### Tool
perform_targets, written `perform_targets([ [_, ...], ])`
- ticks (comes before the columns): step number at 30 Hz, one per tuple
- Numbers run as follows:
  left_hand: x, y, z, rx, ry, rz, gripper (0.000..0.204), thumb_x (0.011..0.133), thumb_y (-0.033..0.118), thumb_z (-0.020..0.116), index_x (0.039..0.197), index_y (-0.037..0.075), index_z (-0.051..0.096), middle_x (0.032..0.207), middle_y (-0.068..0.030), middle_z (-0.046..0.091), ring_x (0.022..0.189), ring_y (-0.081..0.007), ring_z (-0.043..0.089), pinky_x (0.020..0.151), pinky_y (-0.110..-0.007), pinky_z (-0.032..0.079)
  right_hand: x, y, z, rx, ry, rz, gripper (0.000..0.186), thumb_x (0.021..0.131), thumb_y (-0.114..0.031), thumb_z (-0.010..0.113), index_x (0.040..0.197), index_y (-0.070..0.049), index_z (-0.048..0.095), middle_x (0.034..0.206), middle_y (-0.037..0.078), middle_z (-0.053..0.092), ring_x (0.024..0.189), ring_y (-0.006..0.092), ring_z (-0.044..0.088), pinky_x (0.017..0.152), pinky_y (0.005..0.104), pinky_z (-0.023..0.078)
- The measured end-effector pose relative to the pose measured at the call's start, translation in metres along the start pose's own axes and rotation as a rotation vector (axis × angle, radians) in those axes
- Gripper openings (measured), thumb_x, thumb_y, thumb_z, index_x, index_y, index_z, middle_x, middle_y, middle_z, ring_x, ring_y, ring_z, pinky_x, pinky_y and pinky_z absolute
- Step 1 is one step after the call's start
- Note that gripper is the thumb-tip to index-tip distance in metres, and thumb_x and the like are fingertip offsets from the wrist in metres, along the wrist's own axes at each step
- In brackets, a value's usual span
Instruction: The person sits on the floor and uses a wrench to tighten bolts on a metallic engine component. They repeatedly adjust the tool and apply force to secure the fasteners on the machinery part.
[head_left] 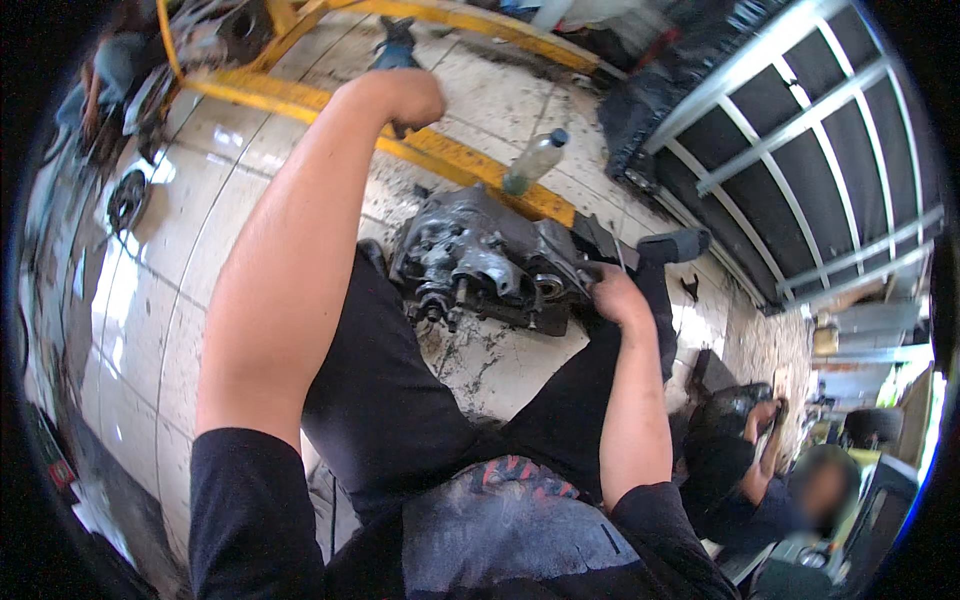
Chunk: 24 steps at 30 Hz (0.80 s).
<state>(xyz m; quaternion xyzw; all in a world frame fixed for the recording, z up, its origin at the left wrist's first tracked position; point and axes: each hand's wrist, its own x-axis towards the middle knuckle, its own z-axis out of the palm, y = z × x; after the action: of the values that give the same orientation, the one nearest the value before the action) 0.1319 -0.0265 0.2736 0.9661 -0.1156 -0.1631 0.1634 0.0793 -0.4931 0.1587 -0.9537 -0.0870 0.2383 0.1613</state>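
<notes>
A grey, oily gearbox casing (485,245) lies on the floor between my legs, with shafts and round openings on its near side. My right hand (617,297) is at its right end, fingers curled against the casing edge. Out beyond the gearbox, my left hand (408,97) is closed above a yellow steel frame. A blue and dark tool (395,52) shows past this fist, with a dark part below it; the hand hides its middle, so its kind is unclear. A clear plastic bottle (535,163) with a blue cap stands behind the gearbox.
The yellow frame bar (470,160) crosses behind the gearbox. A metal-barred dark panel (790,150) leans at the right. Dark parts (130,200) lie on the tiles at left. Another person (745,460) sits at the lower right. A small dark forked piece (690,288) lies near my right foot.
</notes>
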Motion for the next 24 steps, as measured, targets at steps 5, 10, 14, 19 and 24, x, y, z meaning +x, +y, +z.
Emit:
perform_targets([
  [5,-0.047,-0.019,0.005,0.135,-0.054,-0.095,0.037,0.099,0.031,0.064,0.102,-0.005,0.072,0.092,-0.0175,0.077,0.073,-0.0257,0.074,0.066,-0.047,0.056,0.018,-0.078,0.062,0.345,0.408,-0.076,0.037,0.085,-0.014,0.079,0.119,-0.001,0.071,0.114,0.026,0.072,0.113,0.0447,0.067,0.097,0.0467,0.054],
  [10,-0.053,0.039,0.003,-0.107,-0.142,-0.24,0.042,0.1,0.036,0.065,0.118,-0.002,0.068,0.105,-0.0132,0.078,0.08,-0.0245,0.076,0.068,-0.043,0.056,0.057,-0.048,0.1,0.223,0.34,0.064,0.045,0.079,-0.024,0.085,0.116,-0.002,0.073,0.118,0.027,0.072,0.116,0.0434,0.067,0.103,0.0479,0.053],
  [14,-0.062,0.033,0.003,-0.196,-0.154,-0.33,0.047,0.099,0.038,0.066,0.123,-0.002,0.066,0.105,-0.012,0.078,0.086,-0.0228,0.076,0.071,-0.042,0.056,0.07,-0.06,0.094,0.155,0.204,-0.001,0.049,0.076,-0.029,0.086,0.117,-0.005,0.074,0.119,0.024,0.073,0.115,0.0416,0.067,0.102,0.0476,0.053],
  [19,-0.059,0.038,-0.002,-0.218,-0.205,-0.365,0.043,0.101,0.038,0.064,0.125,0.003,0.066,0.109,-0.0114,0.077,0.087,-0.0202,0.075,0.071,-0.04,0.056,0.063,-0.069,0.082,0.201,0.151,-0.015,0.045,0.077,-0.037,0.085,0.115,-0.015,0.078,0.116,0.019,0.074,0.11,0.0374,0.07,0.098,0.0465,0.056],
  [24,-0.052,0.03,0.001,-0.214,-0.235,-0.361,0.048,0.102,0.04,0.064,0.135,0.004,0.061,0.107,-0.0106,0.077,0.085,-0.0181,0.075,0.065,-0.034,0.054,0.068,-0.059,0.077,0.252,0.138,-0.041,0.047,0.08,-0.047,0.083,0.116,-0.017,0.078,0.112,0.018,0.075,0.108,0.0362,0.071,0.098,0.0452,0.056],
])
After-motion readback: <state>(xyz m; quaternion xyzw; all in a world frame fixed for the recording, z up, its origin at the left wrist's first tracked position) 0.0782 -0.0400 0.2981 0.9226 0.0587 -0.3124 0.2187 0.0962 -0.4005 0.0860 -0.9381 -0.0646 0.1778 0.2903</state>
